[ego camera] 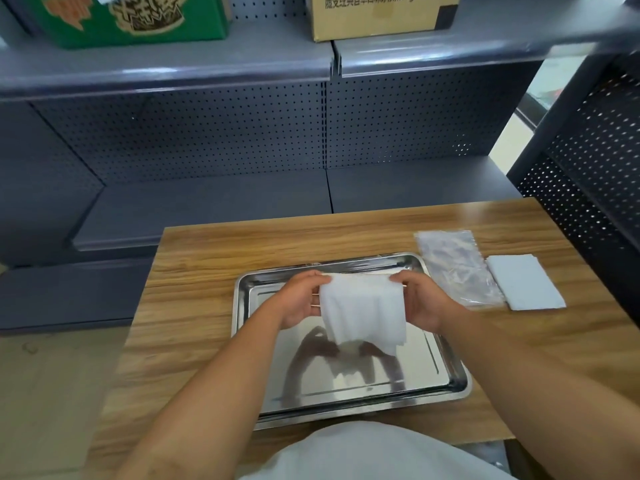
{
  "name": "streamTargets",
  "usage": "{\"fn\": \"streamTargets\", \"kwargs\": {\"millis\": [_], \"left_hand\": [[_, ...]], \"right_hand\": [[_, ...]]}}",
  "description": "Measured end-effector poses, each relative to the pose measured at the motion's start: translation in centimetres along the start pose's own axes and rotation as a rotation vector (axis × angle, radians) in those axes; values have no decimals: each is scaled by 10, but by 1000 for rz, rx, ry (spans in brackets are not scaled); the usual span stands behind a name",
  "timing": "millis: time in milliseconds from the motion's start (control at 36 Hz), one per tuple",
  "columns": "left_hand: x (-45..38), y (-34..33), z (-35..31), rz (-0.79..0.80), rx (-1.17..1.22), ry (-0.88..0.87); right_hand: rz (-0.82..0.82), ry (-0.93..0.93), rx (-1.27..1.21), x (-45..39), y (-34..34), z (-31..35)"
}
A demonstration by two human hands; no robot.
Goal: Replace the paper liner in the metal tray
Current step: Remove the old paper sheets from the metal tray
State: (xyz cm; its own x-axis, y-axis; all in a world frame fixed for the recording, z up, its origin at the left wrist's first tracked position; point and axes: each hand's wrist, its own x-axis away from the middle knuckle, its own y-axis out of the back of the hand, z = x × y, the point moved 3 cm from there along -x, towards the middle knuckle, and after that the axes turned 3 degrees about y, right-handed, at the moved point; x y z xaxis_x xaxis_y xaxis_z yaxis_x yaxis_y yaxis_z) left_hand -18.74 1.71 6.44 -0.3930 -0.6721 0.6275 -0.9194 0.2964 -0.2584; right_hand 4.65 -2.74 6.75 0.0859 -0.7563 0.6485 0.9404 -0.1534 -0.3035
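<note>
A shiny metal tray point(446, 358) lies on the wooden table point(194, 306) in front of me, its bare bottom reflecting my arms. Above its middle I hold a white paper liner point(363, 313) that hangs down partly folded. My left hand point(301, 299) grips the liner's upper left edge. My right hand point(422, 299) grips its upper right edge. The liner's lower edge hangs just over the tray's floor.
A clear plastic wrapper point(453, 268) lies right of the tray, and a folded stack of white paper point(526, 282) lies beside it. Dark grey perforated shelving point(214, 133) stands behind the table, with a green box point(138, 19) and a cardboard box point(381, 15) on top.
</note>
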Motion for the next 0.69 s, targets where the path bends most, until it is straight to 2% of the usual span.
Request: {"fn": "streamTargets", "kwargs": {"millis": [111,194,361,583,694], "left_hand": [[-1,2,9,-4,129,9],[-2,5,15,-5,213,23],[0,7,22,154,247,93],[-3,13,33,99,184,182],[-5,16,36,45,38,166]], "right_hand": [[36,51,-237,0,-5,-16],[60,58,-298,3,-12,-29],[115,-41,-355,15,-33,-49],[-12,-118,-127,3,-21,-65],[-139,-69,6,3,-20,-64]]}}
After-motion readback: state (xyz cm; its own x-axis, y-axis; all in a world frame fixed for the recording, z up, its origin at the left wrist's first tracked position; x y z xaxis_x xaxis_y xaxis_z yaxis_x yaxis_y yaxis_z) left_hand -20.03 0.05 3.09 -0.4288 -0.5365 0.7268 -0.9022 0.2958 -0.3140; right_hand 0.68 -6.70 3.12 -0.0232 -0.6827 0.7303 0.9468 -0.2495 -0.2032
